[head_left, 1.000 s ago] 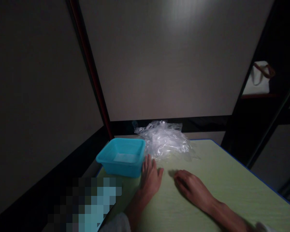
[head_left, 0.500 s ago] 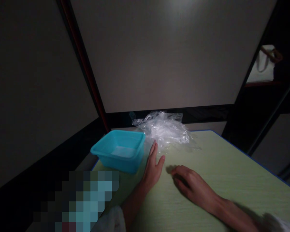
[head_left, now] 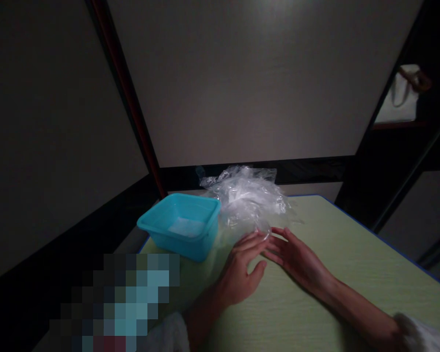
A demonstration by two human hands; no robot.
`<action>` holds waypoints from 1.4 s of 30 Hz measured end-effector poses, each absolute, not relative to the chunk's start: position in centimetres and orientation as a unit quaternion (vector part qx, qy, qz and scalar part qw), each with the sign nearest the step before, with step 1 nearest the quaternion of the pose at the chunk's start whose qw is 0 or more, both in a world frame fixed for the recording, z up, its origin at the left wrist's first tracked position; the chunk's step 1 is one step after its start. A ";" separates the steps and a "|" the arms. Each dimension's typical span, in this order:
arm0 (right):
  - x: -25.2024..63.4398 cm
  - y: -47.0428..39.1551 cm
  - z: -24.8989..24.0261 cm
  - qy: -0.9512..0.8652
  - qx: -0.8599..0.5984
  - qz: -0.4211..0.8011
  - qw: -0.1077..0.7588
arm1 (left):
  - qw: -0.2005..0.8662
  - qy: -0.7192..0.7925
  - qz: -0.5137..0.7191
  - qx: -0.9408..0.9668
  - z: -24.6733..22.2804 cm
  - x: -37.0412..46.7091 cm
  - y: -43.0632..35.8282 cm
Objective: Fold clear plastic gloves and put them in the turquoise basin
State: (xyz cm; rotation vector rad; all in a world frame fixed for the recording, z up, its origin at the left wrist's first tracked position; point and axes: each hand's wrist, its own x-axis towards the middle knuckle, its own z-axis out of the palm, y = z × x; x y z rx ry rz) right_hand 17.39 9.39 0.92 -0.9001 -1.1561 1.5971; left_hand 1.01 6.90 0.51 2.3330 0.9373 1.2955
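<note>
My left hand is over the table with its fingers stretched out to the right and its thumb apart. Facing it from the right, my right hand has its palm turned inward and its fingers extended. The fingertips of both hands come close together at the near edge of a heap of crumpled clear plastic bags. A rounded clear edge of plastic shows right at the fingertips; whether they touch it I cannot tell. Left of the heap stands a light-blue plastic basin with something whitish at its bottom.
A pale green table with a blue edge carries all this. Behind it rises a grey panel with dark frames. On a shelf at the right is a white bag with a brown strap. A pixelated patch covers the lower left.
My left hand has turned and reached rightward, and my right hand has opened from a curled shape and moved slightly up. A clear plastic edge now shows at the fingertips.
</note>
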 end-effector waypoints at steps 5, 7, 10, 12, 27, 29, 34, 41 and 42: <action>18.1 9.8 1.8 -0.350 -0.362 0.720 0.477 | 0.136 0.252 0.417 0.863 0.5 1.7 5.0; 18.5 9.6 2.3 -0.307 -0.352 0.734 0.493 | 0.136 0.232 0.406 0.873 0.2 1.9 4.6; 19.1 9.5 3.1 -0.271 -0.373 0.740 0.490 | 0.162 0.229 0.404 0.871 -0.1 2.1 4.2; 19.5 9.7 3.3 -0.274 -0.388 0.737 0.480 | 0.208 0.254 0.420 0.846 0.0 2.2 4.1; 18.4 8.9 2.0 -0.283 -0.262 0.806 0.449 | 0.489 0.452 0.576 0.474 -0.5 2.1 7.5; 18.3 8.8 1.8 -0.301 -0.252 0.799 0.455 | 0.497 0.458 0.585 0.449 -0.9 2.3 7.6; 18.4 8.7 1.9 -0.345 -0.228 0.781 0.468 | 0.550 0.432 0.564 0.438 -0.7 2.4 7.6; 18.9 9.1 2.4 -0.369 -0.256 0.765 0.462 | 0.624 0.388 0.540 0.410 0.1 2.0 7.2; 18.9 9.1 2.4 -0.368 -0.263 0.766 0.458 | 0.630 0.388 0.540 0.401 0.2 2.0 7.1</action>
